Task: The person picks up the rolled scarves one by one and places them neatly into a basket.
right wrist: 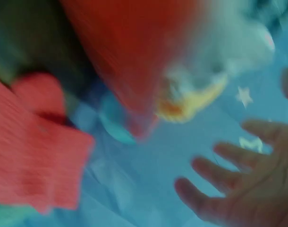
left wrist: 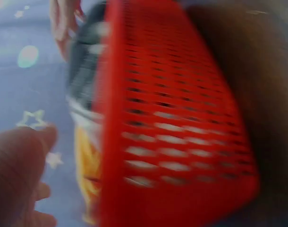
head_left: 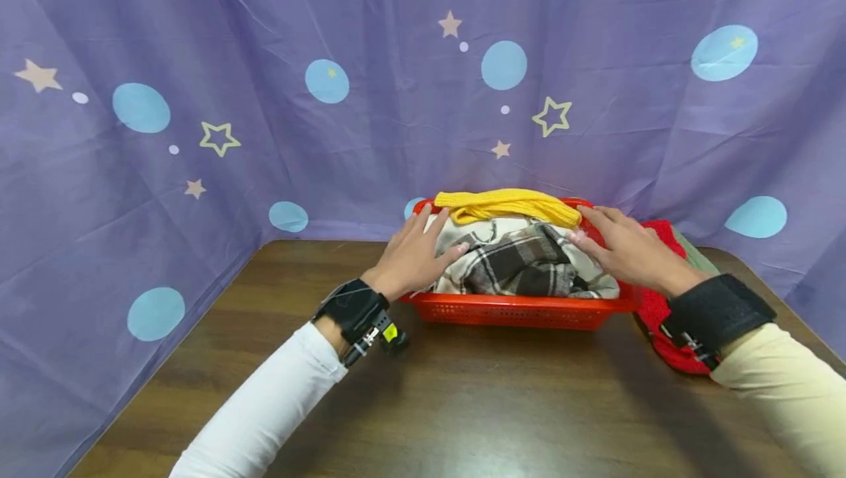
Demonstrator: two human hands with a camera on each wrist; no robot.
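A red plastic basket with perforated walls stands on the table, heaped with cloth. Inside lie a black, brown and white plaid cloth and, along the back, a yellow knitted piece. My left hand is over the basket's left end, its fingers extended toward the back. Over the right end is my right hand, fingers reaching inward above the rim. The right wrist view shows this hand's fingers spread with nothing between them. Blur softens both wrist views.
Right of the basket, a red knitted item lies on the brown wooden table, partly under my right forearm. A green cloth shows beside it. A purple curtain with stars and blue dots hangs behind the table.
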